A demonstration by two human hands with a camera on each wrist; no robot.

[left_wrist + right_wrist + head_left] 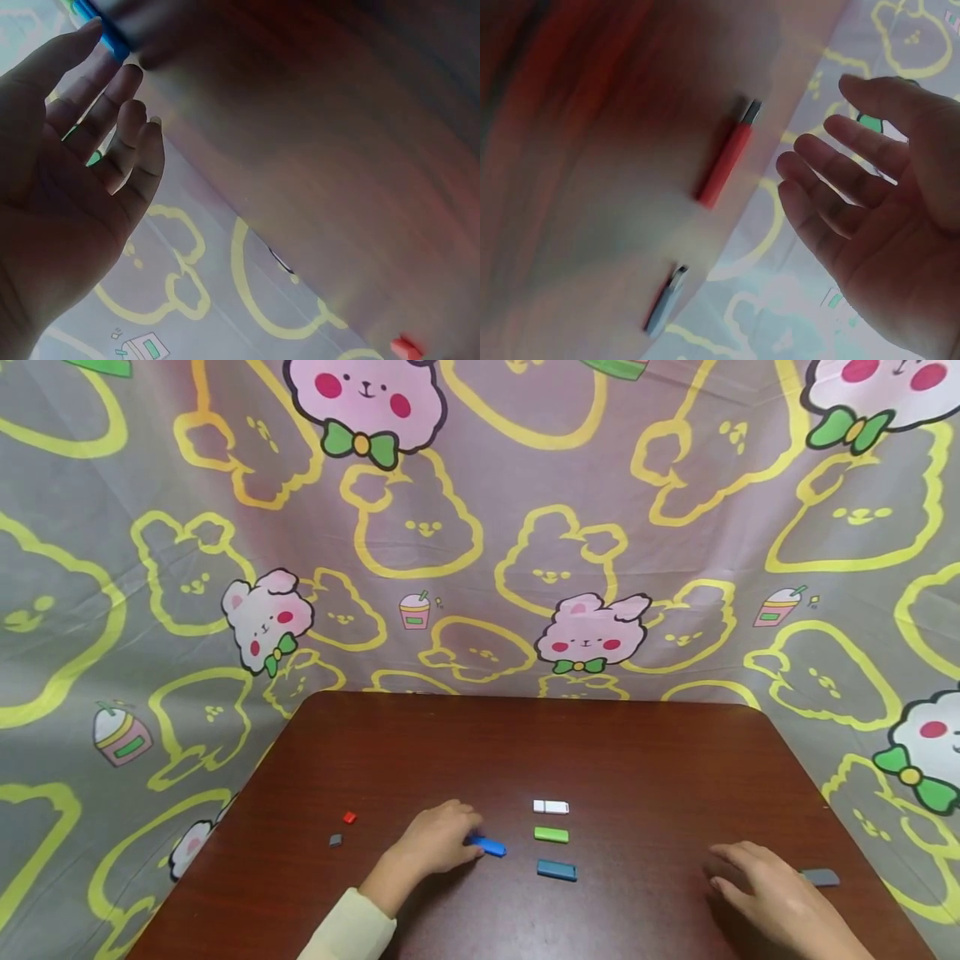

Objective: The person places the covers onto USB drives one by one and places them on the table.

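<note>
My left hand (442, 839) pinches the near end of a blue USB stick (491, 846) between thumb and fingertips, low over the table. In the left wrist view the blue stick (105, 31) lies along the thumb tip. To its right, a white USB stick (551, 807), a light green one (551, 835) and a teal one (557, 870) form a column. My right hand (772, 889) hovers with relaxed fingers and holds nothing. A red USB stick (726, 165) and a grey one (666, 304), metal plugs bare, lie near it; the head view hides the red one.
On the left of the brown table (525, 743) lie a small red cap (349, 817) and a small grey cap (335, 840). A patterned curtain (487, 552) with cartoon animals hangs behind and along both sides of the table.
</note>
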